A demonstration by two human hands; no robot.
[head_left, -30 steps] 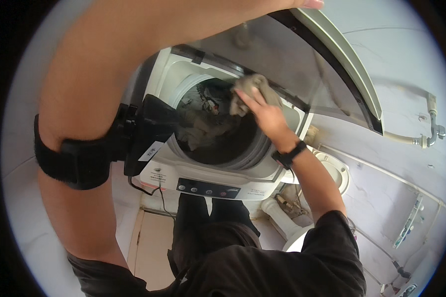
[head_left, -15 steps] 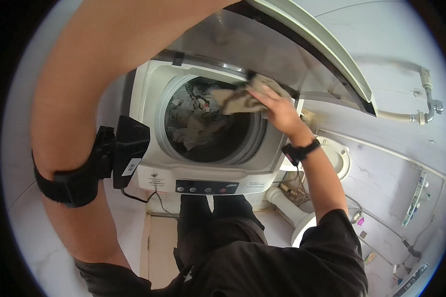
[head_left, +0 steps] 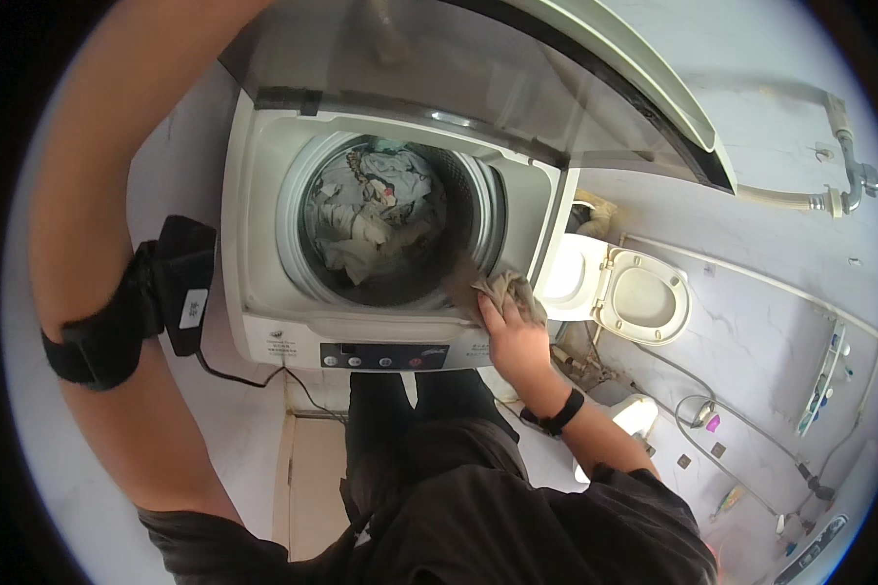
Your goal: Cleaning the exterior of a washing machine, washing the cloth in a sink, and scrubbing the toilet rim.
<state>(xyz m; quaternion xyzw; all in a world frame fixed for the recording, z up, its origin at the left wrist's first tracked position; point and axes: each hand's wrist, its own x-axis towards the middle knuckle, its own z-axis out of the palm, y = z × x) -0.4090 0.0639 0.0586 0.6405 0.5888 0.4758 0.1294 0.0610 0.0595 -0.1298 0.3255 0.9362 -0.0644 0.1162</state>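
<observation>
My right hand is closed on a bunched beige-grey cloth at the front right corner of the washing machine. Part of the cloth is smeared by motion over the top rim. Inside the open drum lies a heap of light grey and whitish laundry. My left arm reaches up along the left side and leaves the picture at the top, so its hand is out of sight. The machine's dark see-through lid stands raised at the back.
A toilet with its seat uncovered stands right of the machine. Along the right wall run a tap with a hose and a narrow rack. A black device with a cable is strapped to my left arm. A button panel faces me.
My right hand has carried the cloth from the back right rim toward me, to the front right corner. The machine has shifted slightly left in view; my left hand stays out of sight.
</observation>
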